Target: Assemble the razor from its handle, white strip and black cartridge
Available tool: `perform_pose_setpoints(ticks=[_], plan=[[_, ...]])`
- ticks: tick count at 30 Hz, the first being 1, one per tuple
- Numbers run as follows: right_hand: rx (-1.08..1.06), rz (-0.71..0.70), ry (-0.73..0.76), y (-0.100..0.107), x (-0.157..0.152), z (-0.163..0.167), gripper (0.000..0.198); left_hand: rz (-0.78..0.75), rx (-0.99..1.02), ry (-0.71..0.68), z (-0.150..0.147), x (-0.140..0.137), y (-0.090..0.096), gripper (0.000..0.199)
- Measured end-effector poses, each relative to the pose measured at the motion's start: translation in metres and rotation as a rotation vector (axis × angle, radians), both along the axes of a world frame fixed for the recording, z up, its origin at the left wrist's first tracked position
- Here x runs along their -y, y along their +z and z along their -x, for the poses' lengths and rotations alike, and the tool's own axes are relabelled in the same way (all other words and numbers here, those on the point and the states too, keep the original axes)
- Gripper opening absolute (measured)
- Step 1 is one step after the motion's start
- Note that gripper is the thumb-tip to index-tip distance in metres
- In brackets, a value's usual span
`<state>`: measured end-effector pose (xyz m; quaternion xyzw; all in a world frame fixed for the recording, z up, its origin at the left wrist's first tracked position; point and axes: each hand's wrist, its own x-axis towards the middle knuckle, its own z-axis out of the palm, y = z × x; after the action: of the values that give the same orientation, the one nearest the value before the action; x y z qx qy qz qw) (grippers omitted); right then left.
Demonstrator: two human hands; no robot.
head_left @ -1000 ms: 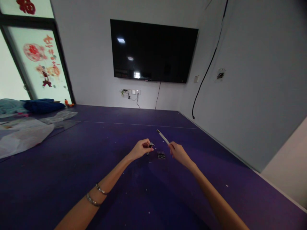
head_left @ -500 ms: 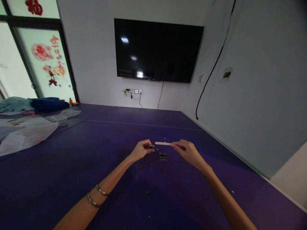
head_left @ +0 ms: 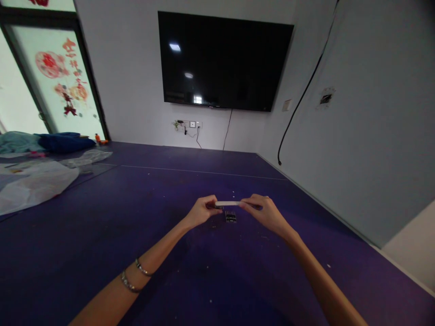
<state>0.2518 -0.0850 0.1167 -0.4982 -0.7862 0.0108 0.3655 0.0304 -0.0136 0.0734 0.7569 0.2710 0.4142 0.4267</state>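
My right hand [head_left: 263,209] pinches one end of a flat white stick [head_left: 228,203], held level. The stick's other end reaches the fingertips of my left hand [head_left: 203,211]. Closed between my left thumb and fingers is a small dark piece [head_left: 219,207], mostly hidden, and its kind is too small to make out. Below the stick, on the purple surface [head_left: 190,280], lies a small dark rectangular piece [head_left: 230,217] with lighter edges, looking like a little circuit board.
White crumbs dot the surface around my hands. Clear plastic sheeting [head_left: 41,183] and blue cloth [head_left: 66,142] lie at the far left, beside a small orange object [head_left: 99,139]. A black cable [head_left: 302,96] hangs along the right wall; a television [head_left: 224,61] hangs ahead.
The white stick has moved left, and its tip now meets the dark piece at my left fingertips. My hands are closer together. The view has tilted slightly down.
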Motion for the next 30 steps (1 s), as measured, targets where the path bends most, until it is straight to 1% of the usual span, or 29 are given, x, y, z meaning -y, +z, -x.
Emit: perform_pose_setpoints(ticks=[5, 10, 14, 16, 21, 26, 30], plan=[[0.035, -0.078, -0.089, -0.0005, -0.0005, 0.0011, 0.036, -0.040, -0.011, 0.006, 0.0003, -0.0004, -0.0013, 0.028], [0.098, -0.108, -0.061, -0.0001, 0.0014, 0.0041, 0.034, -0.031, -0.012, 0.000, 0.0014, -0.0010, -0.0012, 0.025], [0.083, -0.128, -0.099, 0.0006, 0.0017, 0.0027, 0.035, -0.059, -0.005, 0.031, 0.0023, -0.0034, -0.0037, 0.027], [0.080, -0.134, -0.109, 0.0005, 0.0016, 0.0026, 0.036, -0.057, 0.002, 0.022, 0.0023, -0.0042, -0.0049, 0.027], [0.073, -0.111, -0.059, -0.0009, 0.0013, 0.0055, 0.034, -0.065, 0.010, 0.005, 0.0016, -0.0039, -0.0049, 0.025], [0.028, -0.116, -0.084, -0.0013, 0.0006, 0.0040, 0.034, -0.076, 0.004, 0.040, 0.0028, -0.0040, -0.0040, 0.028], [0.039, -0.100, -0.035, -0.0025, 0.0002, 0.0067, 0.033, -0.065, -0.007, 0.035, 0.0031, -0.0014, -0.0006, 0.025]])
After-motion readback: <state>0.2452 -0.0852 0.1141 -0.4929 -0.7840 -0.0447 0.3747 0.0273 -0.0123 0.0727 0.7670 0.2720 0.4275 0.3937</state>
